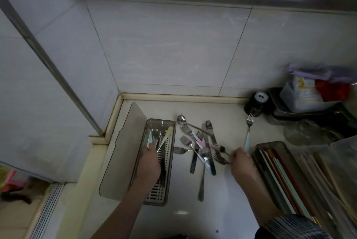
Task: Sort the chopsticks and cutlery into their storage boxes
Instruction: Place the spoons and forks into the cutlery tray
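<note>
A grey cutlery box [154, 198] with a slotted drain tray lies left of centre on the white counter. My left hand [149, 161] is inside it, closed around several pieces of cutlery, among them a cream-handled one [167, 134]. A loose pile of forks and spoons [201, 146] lies in the middle. My right hand [242, 163] pinches a small dark fork [221, 158] at the pile's right edge. A pale-blue-handled fork [248, 132] lies apart behind that hand. The chopstick box [274, 177] at the right holds several coloured chopsticks.
The cutlery box's lid [119, 153] lies flat to its left, by the tiled wall corner. A dark jar [256, 103], a metal tray with a plastic container [301, 101] and a glass lid [303, 130] crowd the back right. Another clear box [345, 153] stands at the far right.
</note>
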Tool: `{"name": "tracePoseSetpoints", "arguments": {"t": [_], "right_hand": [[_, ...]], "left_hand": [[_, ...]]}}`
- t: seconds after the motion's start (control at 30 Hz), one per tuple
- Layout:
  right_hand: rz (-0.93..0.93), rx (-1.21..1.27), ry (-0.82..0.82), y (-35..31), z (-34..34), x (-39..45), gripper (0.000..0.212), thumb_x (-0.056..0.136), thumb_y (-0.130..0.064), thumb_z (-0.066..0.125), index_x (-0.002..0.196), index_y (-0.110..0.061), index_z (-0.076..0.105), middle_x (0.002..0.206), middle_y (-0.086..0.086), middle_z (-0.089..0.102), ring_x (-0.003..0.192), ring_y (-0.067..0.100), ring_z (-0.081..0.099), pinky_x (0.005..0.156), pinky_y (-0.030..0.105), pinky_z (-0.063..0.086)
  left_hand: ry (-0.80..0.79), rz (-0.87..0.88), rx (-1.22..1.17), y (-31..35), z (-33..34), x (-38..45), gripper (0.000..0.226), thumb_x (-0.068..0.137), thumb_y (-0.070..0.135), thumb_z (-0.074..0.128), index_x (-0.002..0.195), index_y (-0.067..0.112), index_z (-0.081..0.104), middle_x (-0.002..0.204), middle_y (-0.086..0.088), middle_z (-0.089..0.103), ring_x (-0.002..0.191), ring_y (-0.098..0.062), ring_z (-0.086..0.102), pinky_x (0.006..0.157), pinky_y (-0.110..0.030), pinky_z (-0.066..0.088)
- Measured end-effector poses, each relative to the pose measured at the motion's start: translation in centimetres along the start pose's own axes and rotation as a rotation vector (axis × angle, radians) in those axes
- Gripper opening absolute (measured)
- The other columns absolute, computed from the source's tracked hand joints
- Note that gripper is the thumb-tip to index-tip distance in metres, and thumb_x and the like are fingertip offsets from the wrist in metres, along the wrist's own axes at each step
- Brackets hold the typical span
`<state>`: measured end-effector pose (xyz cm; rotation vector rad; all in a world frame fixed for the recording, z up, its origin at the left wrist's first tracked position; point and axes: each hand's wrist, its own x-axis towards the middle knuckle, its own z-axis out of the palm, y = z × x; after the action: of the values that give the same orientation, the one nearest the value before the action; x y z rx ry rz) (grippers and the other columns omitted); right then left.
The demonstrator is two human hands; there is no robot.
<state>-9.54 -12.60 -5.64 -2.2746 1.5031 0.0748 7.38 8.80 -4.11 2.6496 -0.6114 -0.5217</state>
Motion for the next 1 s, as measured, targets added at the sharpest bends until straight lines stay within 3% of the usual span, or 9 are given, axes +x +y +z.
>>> {"name": "tracePoseSetpoints", "arguments": {"t": [0.17, 0.3, 0.4, 0.5, 0.6, 0.73, 0.8, 0.9, 1.0], "right_hand": [[-0.249, 0.158, 0.194, -3.9, -1.5, -1.3, 0.015, 0.094, -0.010, 0.046, 0.093, -0.023, 0.054, 0.077, -0.006, 0.060, 0.076, 0.015, 0.056, 0.086, 0.036, 0.044], [-0.659, 0.015, 0.035, -7.9, -2.8, -2.3, 0.012, 0.090, -0.021, 0.051, 0.091, -0.031, 0.059, 0.077, -0.012, 0.060, 0.085, 0.010, 0.057, 0.091, 0.028, 0.023], [-0.935, -0.098, -0.055, -10.9, -2.8, -3.5, 0.014, 0.084, -0.023, 0.053, 0.092, -0.030, 0.062, 0.088, -0.009, 0.068, 0.093, 0.012, 0.058, 0.096, 0.029, 0.021], [-1.052, -0.104, -0.127, -12.4, -2.3, -4.1, 0.013, 0.085, -0.023, 0.056, 0.092, -0.027, 0.066, 0.089, -0.008, 0.070, 0.091, 0.013, 0.059, 0.099, 0.031, 0.028], [-1.072, -0.023, -0.144, -12.4, -1.8, -4.1, 0.008, 0.085, -0.024, 0.062, 0.092, -0.022, 0.064, 0.089, -0.004, 0.069, 0.089, 0.016, 0.060, 0.096, 0.037, 0.041], [-0.789, 0.334, 0.221, -10.3, -1.3, -3.8, 0.007, 0.088, -0.017, 0.063, 0.094, -0.016, 0.062, 0.127, -0.001, 0.056, 0.113, 0.013, 0.051, 0.087, 0.028, 0.046], [-0.506, 0.450, 0.335, -8.4, -1.3, -3.1, 0.005, 0.089, -0.014, 0.060, 0.094, -0.013, 0.062, 0.125, 0.003, 0.054, 0.112, 0.018, 0.052, 0.080, 0.025, 0.041], [-0.131, 0.249, 0.089, -5.1, -0.3, -1.5, 0.017, 0.091, -0.027, 0.057, 0.098, -0.011, 0.060, 0.103, 0.006, 0.060, 0.089, 0.023, 0.060, 0.073, 0.029, 0.046], [0.011, 0.075, -0.209, -3.0, 1.9, -2.1, 0.027, 0.088, -0.040, 0.055, 0.093, -0.016, 0.064, 0.087, 0.004, 0.066, 0.078, 0.021, 0.063, 0.071, 0.030, 0.051]], "left_hand": [[0.103, 0.088, -0.034, -0.4, -0.2, -0.3, 0.035, 0.086, -0.001, 0.050, 0.120, 0.007, 0.048, 0.109, -0.014, 0.059, 0.099, -0.029, 0.059, 0.079, -0.033, 0.046], [0.356, 0.249, -0.316, 0.9, -1.7, -1.4, 0.030, 0.095, 0.012, 0.046, 0.122, 0.008, 0.058, 0.110, -0.007, 0.065, 0.098, -0.022, 0.061, 0.082, -0.028, 0.047], [0.135, 0.460, -0.232, 1.9, -2.7, -2.0, 0.026, 0.095, 0.027, 0.046, 0.108, 0.014, 0.065, 0.098, -0.002, 0.068, 0.089, -0.017, 0.062, 0.079, -0.033, 0.051], [-0.010, 0.456, -0.252, 1.8, -2.7, -2.1, 0.014, 0.091, 0.026, 0.057, 0.086, 0.016, 0.065, 0.072, 0.008, 0.062, 0.064, -0.006, 0.054, 0.060, -0.026, 0.043], [-0.041, 0.407, -0.331, 0.6, -2.5, -1.5, 0.010, 0.085, 0.015, 0.064, 0.079, 0.014, 0.072, 0.064, 0.010, 0.060, 0.058, 0.002, 0.051, 0.057, -0.015, 0.037], [-0.058, 0.121, -0.527, -0.8, -2.5, -0.4, 0.010, 0.080, 0.003, 0.067, 0.079, 0.010, 0.074, 0.064, 0.000, 0.066, 0.060, -0.012, 0.064, 0.061, -0.026, 0.054], [-0.032, -0.008, -0.558, -0.8, -2.4, -0.2, 0.014, 0.083, 0.001, 0.065, 0.079, 0.012, 0.072, 0.066, -0.004, 0.065, 0.054, -0.008, 0.061, 0.049, -0.015, 0.048], [0.058, -0.031, -0.314, -0.7, -1.8, 0.5, 0.013, 0.086, 0.005, 0.061, 0.080, 0.008, 0.072, 0.079, -0.009, 0.070, 0.065, -0.015, 0.061, 0.057, -0.020, 0.044], [0.080, -0.049, -0.066, -0.2, -1.4, 0.7, 0.015, 0.090, 0.010, 0.055, 0.092, 0.005, 0.069, 0.091, -0.011, 0.070, 0.084, -0.021, 0.065, 0.064, -0.022, 0.042]]}}
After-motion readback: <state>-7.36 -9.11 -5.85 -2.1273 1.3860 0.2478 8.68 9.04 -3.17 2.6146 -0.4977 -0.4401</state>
